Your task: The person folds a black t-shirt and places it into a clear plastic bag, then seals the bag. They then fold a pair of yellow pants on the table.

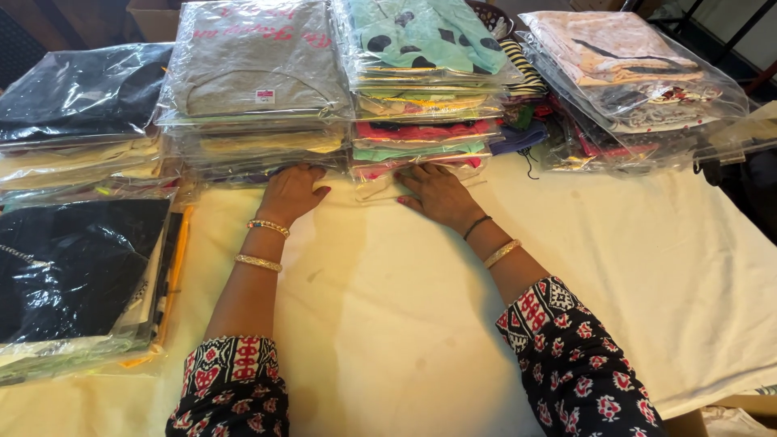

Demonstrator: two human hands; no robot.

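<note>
Both hands lie flat on a table (421, 324) covered with a cream cloth, fingers pushed against the foot of two stacks of folded clothes in clear bags. The left hand (290, 194) touches the base of the grey stack (255, 89), topped by a grey shirt with pink lettering. The right hand (437, 194) touches the base of the mint stack (425, 73), topped by a mint garment with black dots. Each wrist wears gold bangles; the sleeves are black with a red and white print. A black pile (77, 93) sits at far left, a dark bag (73, 267) nearer on the left, and a pink stack (627, 73) leans at right.
</note>
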